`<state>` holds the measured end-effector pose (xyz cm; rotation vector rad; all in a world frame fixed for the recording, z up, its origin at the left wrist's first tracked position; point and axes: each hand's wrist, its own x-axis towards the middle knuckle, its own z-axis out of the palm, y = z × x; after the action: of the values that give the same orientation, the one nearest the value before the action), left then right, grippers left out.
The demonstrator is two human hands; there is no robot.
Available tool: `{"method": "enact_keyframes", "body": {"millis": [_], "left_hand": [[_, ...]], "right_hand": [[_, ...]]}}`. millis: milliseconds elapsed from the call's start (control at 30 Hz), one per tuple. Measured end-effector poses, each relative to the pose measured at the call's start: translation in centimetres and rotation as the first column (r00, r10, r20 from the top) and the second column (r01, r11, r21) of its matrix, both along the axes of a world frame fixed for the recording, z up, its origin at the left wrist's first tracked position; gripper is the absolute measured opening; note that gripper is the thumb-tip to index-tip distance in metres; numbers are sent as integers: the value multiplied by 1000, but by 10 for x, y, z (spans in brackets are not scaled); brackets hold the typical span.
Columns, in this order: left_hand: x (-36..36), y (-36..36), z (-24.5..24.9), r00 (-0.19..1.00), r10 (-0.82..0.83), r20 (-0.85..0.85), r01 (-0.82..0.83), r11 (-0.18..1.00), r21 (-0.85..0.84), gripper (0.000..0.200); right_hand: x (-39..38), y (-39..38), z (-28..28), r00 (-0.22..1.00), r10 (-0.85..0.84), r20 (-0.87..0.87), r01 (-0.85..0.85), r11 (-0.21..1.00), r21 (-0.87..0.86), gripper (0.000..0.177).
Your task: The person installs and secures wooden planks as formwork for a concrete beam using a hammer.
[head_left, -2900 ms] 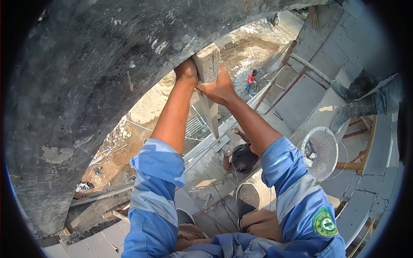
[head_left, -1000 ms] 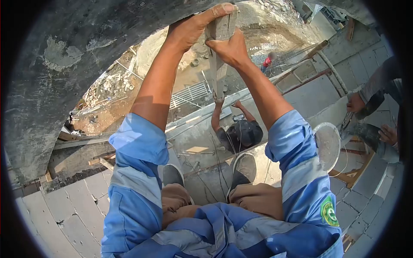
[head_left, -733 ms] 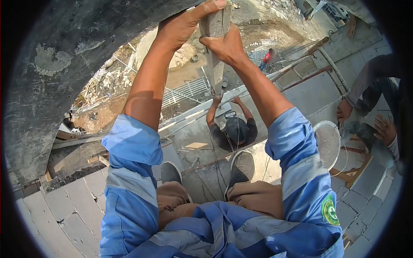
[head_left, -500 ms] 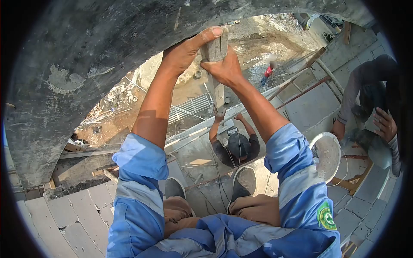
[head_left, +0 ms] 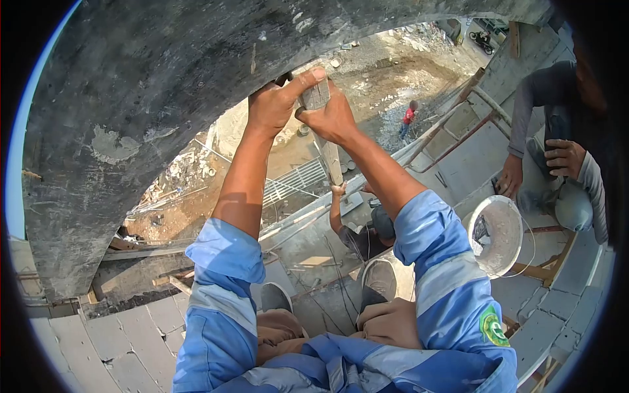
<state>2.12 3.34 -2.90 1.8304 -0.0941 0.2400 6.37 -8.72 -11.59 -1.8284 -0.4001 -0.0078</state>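
A long, narrow grey board (head_left: pixel 327 156), apparently wooden, runs downward from my hands. My left hand (head_left: pixel 270 108) is closed at its upper end, thumb pressed over the top, close under a dark concrete slab edge (head_left: pixel 177 78). My right hand (head_left: pixel 333 118) wraps round the board just beside and below the left, thumb across its face. At the lower end, the hand (head_left: pixel 339 189) of a person below touches the board. That person, in a dark cap (head_left: pixel 382 221), is partly hidden by my right arm and leg.
At right, a co-worker's hands (head_left: pixel 510 175) are near a white bucket (head_left: pixel 517 236) with grey residue. Below me lie a scaffold frame (head_left: pixel 452 147), a metal grating (head_left: pixel 288 178) and rubble ground. Grey block walls (head_left: pixel 124 321) flank both sides. Someone in red (head_left: pixel 409 116) stands far below.
My hands and the board's upper end sit slightly lower and farther left in view. The person below has shifted right, more hidden by my arm. The co-worker's hands at right have moved slightly.
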Motion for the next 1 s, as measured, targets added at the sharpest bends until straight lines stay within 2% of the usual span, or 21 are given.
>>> {"method": "enact_keyframes", "body": {"millis": [67, 133, 200, 233, 267, 300, 333, 400, 467, 567, 667, 700, 767, 867, 1000], "left_hand": [[-2, 1, 5, 994, 15, -112, -13, 1000, 22, 49], [6, 8, -5, 1000, 25, -5, -25, 996, 84, 59], [20, 15, -26, 997, 76, -15, -77, 984, -161, 61], [19, 17, -32, 996, 80, -35, -85, 982, -169, 61], [15, 10, -18, 1000, 17, -4, -17, 997, -77, 59], [11, 6, -9, 999, -47, 23, 47, 999, 20, 57], [10, 7, -7, 999, -39, 16, 38, 999, 16, 57], [13, 5, -6, 991, -110, -82, 85, 962, -259, 37], [12, 1, -4, 997, -67, -33, 57, 968, -244, 36], [5, -4, 2, 1000, -10, -25, 4, 978, -209, 37], [5, -3, 3, 994, 47, -102, -63, 985, -161, 36], [9, -1, -2, 997, 13, -74, -26, 983, -181, 36], [12, 1, -4, 999, -20, -42, 11, 980, -199, 35], [12, 1, -6, 999, -46, -9, 44, 982, -186, 34], [17, 6, -11, 987, -124, 102, 139, 977, -159, 30]], "right_hand": [[0, 1, 1, 1000, -26, -3, 26, 999, -36, 66], [3, 3, -5, 999, -51, 5, 51, 997, -53, 63], [4, 3, -7, 995, -57, 77, 60, 998, -37, 56], [4, 4, -10, 987, -84, 135, 86, 996, -9, 55], [6, 4, -13, 990, -77, 121, 80, 997, -19, 55], [8, 5, -15, 980, -77, 184, 76, 997, 8, 54], [9, 6, -16, 965, -80, 250, 72, 997, 40, 53], [6, 5, -15, 978, -59, 201, 48, 997, 59, 51], [6, 5, -13, 987, -61, 151, 53, 997, 62, 63], [6, 3, -10, 992, -14, 128, 5, 998, 67, 64], [7, 4, -11, 989, -21, 146, 12, 998, 60, 64], [8, 4, -11, 989, -23, 149, 14, 998, 60, 64], [6, 3, -11, 970, -35, 239, 14, 996, 89, 52], [5, 2, -8, 977, -35, 209, 28, 999, 38, 53], [6, 1, -7, 975, -36, 220, 21, 997, 72, 56]]}}
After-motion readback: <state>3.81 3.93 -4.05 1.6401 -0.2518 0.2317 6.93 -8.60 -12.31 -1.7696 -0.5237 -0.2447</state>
